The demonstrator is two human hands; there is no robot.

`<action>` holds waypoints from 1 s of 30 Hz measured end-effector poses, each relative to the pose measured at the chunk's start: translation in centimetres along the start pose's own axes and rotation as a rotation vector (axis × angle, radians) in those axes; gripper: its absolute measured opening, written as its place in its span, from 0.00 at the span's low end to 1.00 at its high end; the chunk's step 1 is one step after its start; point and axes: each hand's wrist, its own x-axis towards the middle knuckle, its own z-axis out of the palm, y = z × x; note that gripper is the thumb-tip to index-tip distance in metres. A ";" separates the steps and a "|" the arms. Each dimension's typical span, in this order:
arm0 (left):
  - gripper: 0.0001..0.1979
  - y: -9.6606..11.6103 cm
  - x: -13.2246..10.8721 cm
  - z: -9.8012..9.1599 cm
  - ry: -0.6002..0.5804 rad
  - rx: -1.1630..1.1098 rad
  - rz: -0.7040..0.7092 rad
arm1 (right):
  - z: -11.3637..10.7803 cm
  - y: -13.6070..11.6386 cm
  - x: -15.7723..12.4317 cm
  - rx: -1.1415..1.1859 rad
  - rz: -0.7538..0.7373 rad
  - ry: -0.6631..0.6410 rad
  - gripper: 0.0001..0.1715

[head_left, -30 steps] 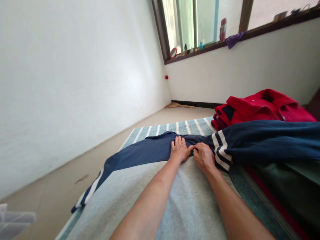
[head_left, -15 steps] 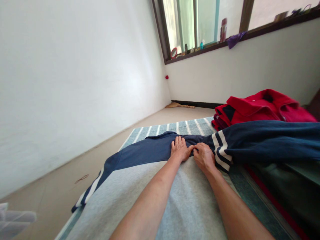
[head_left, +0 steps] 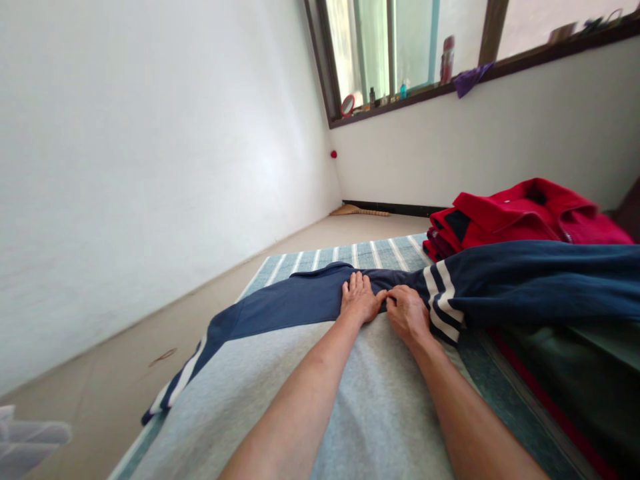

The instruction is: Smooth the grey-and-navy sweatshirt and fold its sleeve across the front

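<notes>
A navy and grey long-sleeved shirt (head_left: 285, 303) with white stripes on its sleeves lies spread out before me. My left hand (head_left: 361, 298) rests flat on its navy upper part, fingers stretched out and thumb pointing right. Just beside it, my right hand (head_left: 407, 310) has its fingers curled down onto the navy cloth near the striped right sleeve, pinching the fabric. The thumb of the left hand almost meets the right fingertips. One sleeve hangs over the left edge; the other extends to the right.
Under the shirt is a blue-green striped bedsheet (head_left: 345, 254). Folded red clothes (head_left: 520, 213) are stacked at the right, with dark green cloth (head_left: 565, 373) nearer. A broom (head_left: 363, 211) lies on the floor by the wall. Bottles and a red-rimmed mirror (head_left: 348, 105) stand on the windowsill.
</notes>
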 end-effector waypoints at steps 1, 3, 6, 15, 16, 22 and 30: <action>0.40 0.0 0.0 0.0 0.002 0.000 0.001 | 0.0 0.0 0.0 -0.001 0.001 0.000 0.13; 0.39 0.0 -0.1 -0.1 0.005 0.001 0.005 | -0.1 -0.1 0.0 -0.001 0.005 -0.002 0.13; 0.40 0.0 -0.1 -0.1 0.005 0.006 0.009 | -0.1 -0.2 -0.1 -0.005 0.012 -0.002 0.13; 0.40 -0.1 0.1 0.2 0.005 0.027 0.002 | -0.4 -0.3 0.1 -0.018 0.021 -0.045 0.13; 0.40 -0.1 0.1 0.2 0.003 0.031 0.001 | -0.4 -0.3 0.1 -0.018 0.022 -0.048 0.13; 0.40 -0.1 0.1 0.1 -0.004 0.029 -0.001 | -0.7 -0.4 0.0 -0.004 0.025 -0.057 0.14; 0.40 0.1 -0.5 -0.2 -0.014 -0.003 0.002 | -2.0 -1.1 0.7 0.191 0.100 -0.026 0.15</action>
